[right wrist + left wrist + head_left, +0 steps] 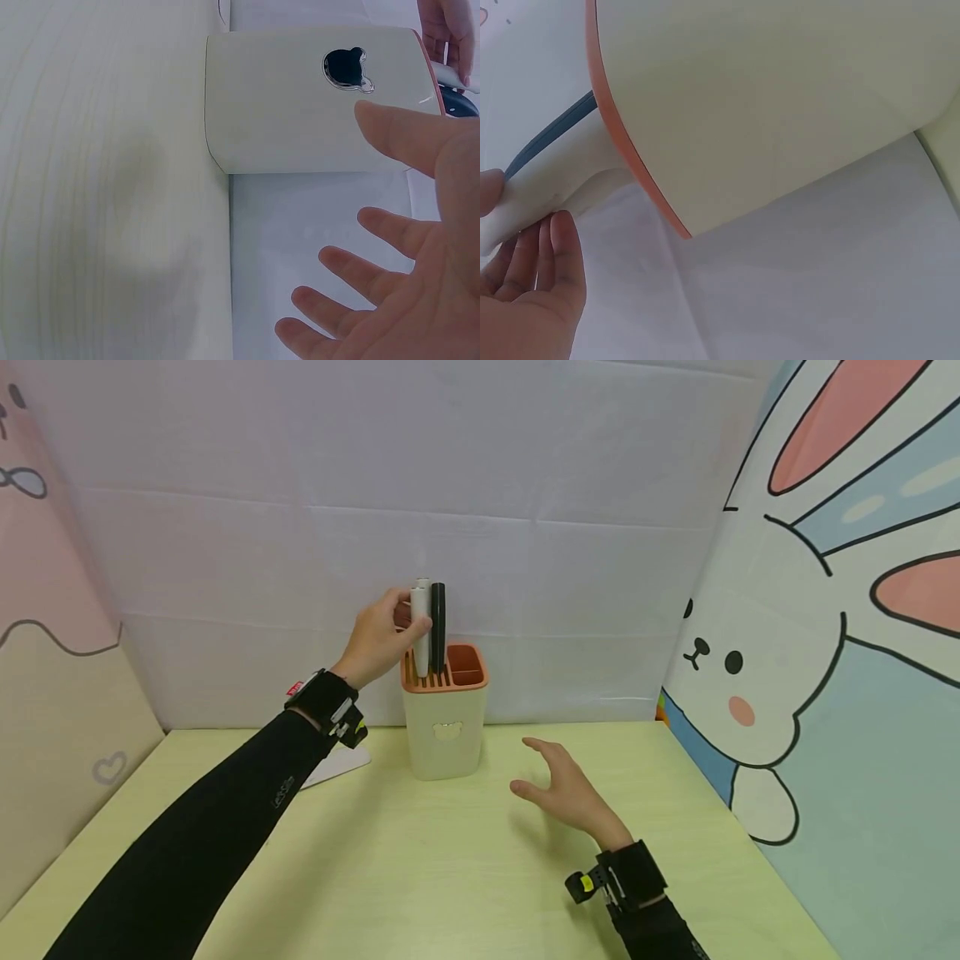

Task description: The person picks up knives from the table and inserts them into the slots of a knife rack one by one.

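Note:
A pale knife holder (442, 747) with an orange slotted top stands upright at the back of the table. Two white knife handles and a black knife handle (439, 622) rise from its slots. My left hand (381, 639) pinches the front white-handled knife (420, 647) between thumb and fingers, above the orange rim. In the left wrist view the thumb and fingertips lie on either side of the white handle (555, 176); the blades are hidden inside the holder. To the right of the holder, my right hand (570, 793) hovers over the table with fingers spread, holding nothing.
A flat white object (341, 767) lies on the table left of the holder, partly behind my left forearm. The rim has open compartments (467, 667) on its right. A white cloth wall (585, 618) stands right behind the table, with printed cloths at both sides.

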Demonstrator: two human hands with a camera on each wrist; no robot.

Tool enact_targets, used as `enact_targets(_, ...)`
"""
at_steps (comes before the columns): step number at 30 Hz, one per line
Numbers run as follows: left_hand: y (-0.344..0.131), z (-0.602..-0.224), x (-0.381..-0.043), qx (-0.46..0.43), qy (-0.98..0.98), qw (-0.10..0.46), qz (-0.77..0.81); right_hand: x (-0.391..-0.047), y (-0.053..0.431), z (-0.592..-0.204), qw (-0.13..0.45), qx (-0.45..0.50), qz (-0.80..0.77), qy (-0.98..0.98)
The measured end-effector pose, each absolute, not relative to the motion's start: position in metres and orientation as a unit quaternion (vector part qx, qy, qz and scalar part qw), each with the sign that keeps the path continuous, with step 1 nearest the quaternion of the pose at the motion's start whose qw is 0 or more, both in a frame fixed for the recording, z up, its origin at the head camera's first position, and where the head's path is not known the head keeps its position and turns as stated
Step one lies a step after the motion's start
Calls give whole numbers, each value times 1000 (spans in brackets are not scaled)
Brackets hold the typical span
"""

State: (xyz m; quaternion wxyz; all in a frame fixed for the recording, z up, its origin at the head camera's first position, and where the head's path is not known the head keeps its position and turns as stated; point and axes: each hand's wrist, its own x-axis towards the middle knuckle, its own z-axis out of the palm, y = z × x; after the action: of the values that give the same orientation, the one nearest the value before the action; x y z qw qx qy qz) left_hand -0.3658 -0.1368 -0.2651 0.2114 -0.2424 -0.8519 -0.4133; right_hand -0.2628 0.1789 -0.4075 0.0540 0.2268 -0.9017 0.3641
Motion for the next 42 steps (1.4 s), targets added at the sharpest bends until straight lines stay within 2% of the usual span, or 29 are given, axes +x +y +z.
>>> enact_targets(12,-155,-274,-355,-243,-860,214,-393,-260,180,-406,41,221,373,-900)
enact_targets(16,-166,-282,-342,-242,-862,215,-390,-259,178,-405,38,221,376,-899)
enact_targets(24,-193,-307,-307,-245,-868,228,-368,-259,177,-402,37,228,376,-898)
enact_targets(42,-264,-369,-268,-220,-896,247,-296,-254,168,-402,33,294,349,-889)
